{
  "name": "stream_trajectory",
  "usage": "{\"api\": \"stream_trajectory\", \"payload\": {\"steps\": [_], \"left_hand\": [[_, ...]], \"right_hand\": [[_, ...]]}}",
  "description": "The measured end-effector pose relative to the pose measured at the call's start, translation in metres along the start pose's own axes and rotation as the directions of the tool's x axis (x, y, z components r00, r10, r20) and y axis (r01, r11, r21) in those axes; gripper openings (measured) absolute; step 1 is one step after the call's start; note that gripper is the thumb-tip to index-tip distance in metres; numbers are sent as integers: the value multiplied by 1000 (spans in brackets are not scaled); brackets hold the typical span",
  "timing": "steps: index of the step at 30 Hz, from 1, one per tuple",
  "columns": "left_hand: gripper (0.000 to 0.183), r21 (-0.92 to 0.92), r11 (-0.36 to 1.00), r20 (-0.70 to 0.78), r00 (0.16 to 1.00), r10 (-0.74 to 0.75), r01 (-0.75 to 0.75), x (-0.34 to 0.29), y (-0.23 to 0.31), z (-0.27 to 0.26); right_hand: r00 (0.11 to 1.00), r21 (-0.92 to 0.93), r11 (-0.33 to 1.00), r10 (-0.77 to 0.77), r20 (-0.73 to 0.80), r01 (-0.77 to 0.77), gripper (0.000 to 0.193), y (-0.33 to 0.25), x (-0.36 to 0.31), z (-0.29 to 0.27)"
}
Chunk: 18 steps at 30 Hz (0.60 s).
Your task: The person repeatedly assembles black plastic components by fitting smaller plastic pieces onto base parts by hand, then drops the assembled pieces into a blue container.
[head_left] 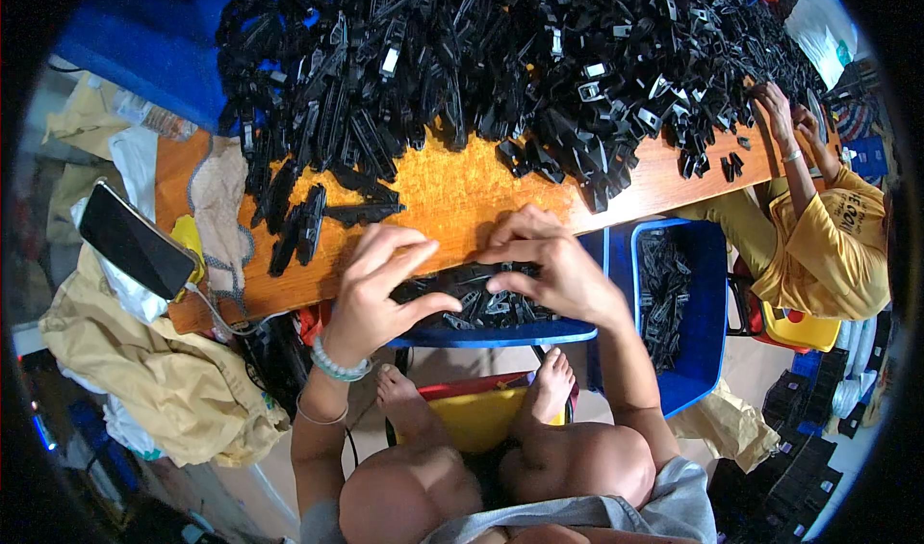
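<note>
— Fingers [404, 264] first: state?

— Curved, thumb and forefinger parted, on both left hand [366, 298] and right hand [570, 267]. Poised at near edge of desk [462, 183], nothing visibly held. Cannot tell whether a small piece is hidden behind right knuckles.

— Placement, largest to smallest?

— Desk: set crosswise in front of knees, within reach of both arms. Heap of black parts [414, 82]: massed over far side of desk, probably to leave working room along near edge. Right blue bin [710, 337]: set below desk level, more black parts inside, apparently in reach from two seats. Near blue bin [510, 335]: rim projecting from under desk, black parts inside, directly below both hands, likely for short reach. Phone [135, 241]: tilted off left desk end, white cable [226, 323] attached, presumably out of the way. Single loose part [364, 214]: lying on desk, just beyond left hand.

— Markings?

— Dark lettering on yellow shirt [833, 246] of co-worker [799, 180]; curved by lens, left untranscribed. Phone screen: dark, no writing visible. Pale patch [390, 60] within heap: label or glare, cannot tell.
</note>
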State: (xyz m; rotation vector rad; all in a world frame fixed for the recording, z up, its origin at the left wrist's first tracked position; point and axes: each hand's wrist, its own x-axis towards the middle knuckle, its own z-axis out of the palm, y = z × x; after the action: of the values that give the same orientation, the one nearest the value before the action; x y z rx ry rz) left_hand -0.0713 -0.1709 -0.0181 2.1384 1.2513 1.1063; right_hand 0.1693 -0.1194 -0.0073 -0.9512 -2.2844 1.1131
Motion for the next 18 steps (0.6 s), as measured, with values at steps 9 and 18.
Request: {"api": "stream_trajectory", "payload": {"steps": [9, 18], "left_hand": [[43, 468, 883, -10, 1000, 30, -21, 0, -8, 0], [26, 142, 989, -35, 998, -42, 47, 23, -18, 12]], "right_hand": [[808, -647, 712, -193, -556, -275, 21, 20, 43, 15], [862, -585, 798, -190, -470, -144, 23, 27, 41, 24]]}}
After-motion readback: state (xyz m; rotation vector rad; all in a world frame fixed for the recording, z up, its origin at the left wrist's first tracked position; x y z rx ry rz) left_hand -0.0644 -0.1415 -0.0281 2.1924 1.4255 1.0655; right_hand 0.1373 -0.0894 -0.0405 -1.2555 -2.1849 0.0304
